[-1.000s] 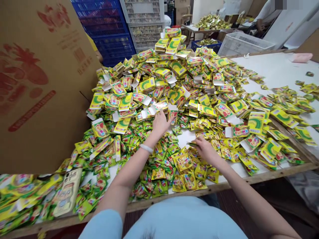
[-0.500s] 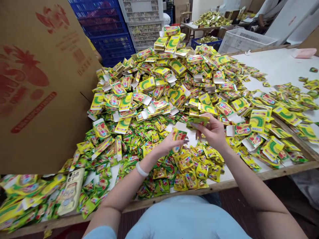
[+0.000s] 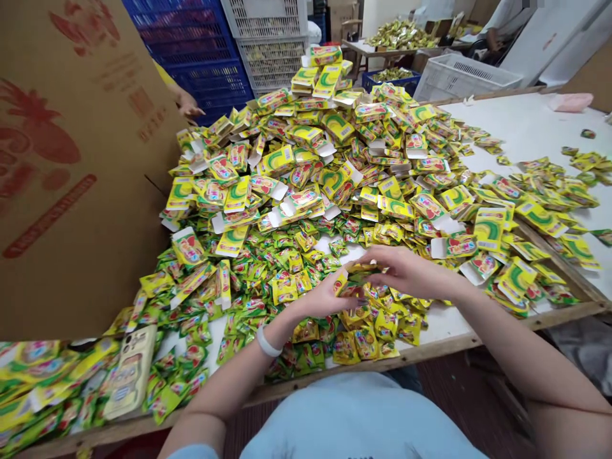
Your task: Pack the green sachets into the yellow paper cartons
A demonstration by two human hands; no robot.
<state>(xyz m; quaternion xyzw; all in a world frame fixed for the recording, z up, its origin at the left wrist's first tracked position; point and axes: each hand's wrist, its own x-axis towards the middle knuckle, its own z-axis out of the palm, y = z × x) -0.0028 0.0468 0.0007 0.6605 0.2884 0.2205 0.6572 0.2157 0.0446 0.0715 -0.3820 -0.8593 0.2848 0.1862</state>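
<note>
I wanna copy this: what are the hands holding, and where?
The left hand holds a small carton, seemingly by its sides; whether the right hand grips anything can't be told.

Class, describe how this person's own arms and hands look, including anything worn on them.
Both the left hand and right hand are ungloved, and the forearms are bare. A plain, pale band circles the left wrist; the right wrist shows nothing worn. The left sleeve is short and light blue, matching the shirt. The right sleeve is out of view.
</note>
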